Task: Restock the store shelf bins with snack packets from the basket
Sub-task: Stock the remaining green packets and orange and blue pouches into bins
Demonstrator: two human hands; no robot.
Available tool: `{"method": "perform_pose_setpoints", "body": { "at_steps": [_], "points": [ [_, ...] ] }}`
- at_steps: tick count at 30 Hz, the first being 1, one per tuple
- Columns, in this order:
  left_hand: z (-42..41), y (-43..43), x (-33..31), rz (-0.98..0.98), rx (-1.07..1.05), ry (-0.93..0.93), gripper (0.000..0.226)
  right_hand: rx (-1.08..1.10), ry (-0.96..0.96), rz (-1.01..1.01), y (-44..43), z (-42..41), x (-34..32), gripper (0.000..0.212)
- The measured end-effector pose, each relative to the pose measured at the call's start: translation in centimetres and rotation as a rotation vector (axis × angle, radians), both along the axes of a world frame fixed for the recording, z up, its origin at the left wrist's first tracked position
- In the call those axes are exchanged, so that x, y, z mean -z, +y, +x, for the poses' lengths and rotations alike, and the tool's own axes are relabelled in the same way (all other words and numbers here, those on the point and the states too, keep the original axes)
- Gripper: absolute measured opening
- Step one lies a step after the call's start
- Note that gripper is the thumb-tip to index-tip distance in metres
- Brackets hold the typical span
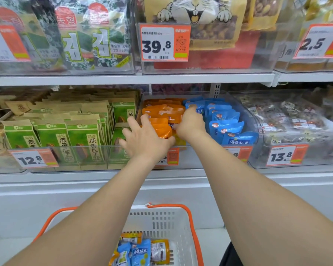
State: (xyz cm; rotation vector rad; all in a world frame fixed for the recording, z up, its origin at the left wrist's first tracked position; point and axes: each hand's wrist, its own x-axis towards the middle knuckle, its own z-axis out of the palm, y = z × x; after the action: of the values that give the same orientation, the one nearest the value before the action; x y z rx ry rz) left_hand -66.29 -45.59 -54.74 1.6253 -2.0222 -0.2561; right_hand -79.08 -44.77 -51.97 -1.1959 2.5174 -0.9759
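Price tag point(164, 43) 39.8 (lower tag point(34, 159) 12.8)

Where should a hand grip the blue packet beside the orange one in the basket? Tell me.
Pinch the blue packet by its top edge from above: it seems to stand upright, the orange packet tight against it, and the basket walls block the sides.

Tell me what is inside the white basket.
At the bottom of the basket lie blue packets and orange packets. The left forearm covers its left side, so anything there is hidden.
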Motion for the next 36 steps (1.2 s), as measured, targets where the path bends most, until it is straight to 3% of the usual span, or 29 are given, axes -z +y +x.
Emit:
{"method": "perform_pose_setpoints", "body": {
  "at_steps": [4, 9, 14, 16, 22, 27, 32, 36],
  "points": [
    [0.5, -0.1, 0.3, -0.022, 0.040, 0.056, 0.111, 0.015, 0.098, 0.041, 1.9, 0.8, -0.7, 0.079],
    [2.9, 0.3, 1.5, -0.093, 0.250, 0.249, 0.105, -0.074, 0.387, 0.127, 5.7, 4.0, -1.8, 0.074],
    [7.1, 2.6, 4.7, -0.515, 0.295, 0.223, 0.058, -0.241, 0.452, 0.066, 9.0, 8.9, -0.9, 0.054],
    [8.9, 3.5, 6.6, -0.550, 0.313, 0.161, 0.036, -0.317, 0.467, 0.125, 10.1, 10.6, 0.7, 0.043],
    [14.3, 4.4, 14.2, -0.037, 0.537, -0.044, 0.016, -0.664, 0.625, 0.490, 13.1, 14.9, 7.4, 0.040],
    [16.7, 6.1, 20.2, 0.326, 0.572, -0.306, 0.004, -0.893, 0.736, 0.749, 14.8, 16.9, 13.9, 0.041],
    [17.0, 8.2, 25.6, 0.628, 0.658, -0.645, 0.026, -0.974, 0.759, 1.024, 15.7, 17.1, 18.1, 0.040],
    [16.4, 9.1, 27.9, 0.692, 0.683, -0.826, 0.036, -1.004, 0.717, 1.159, 15.6, 16.0, 19.4, 0.037]
  ]
}}
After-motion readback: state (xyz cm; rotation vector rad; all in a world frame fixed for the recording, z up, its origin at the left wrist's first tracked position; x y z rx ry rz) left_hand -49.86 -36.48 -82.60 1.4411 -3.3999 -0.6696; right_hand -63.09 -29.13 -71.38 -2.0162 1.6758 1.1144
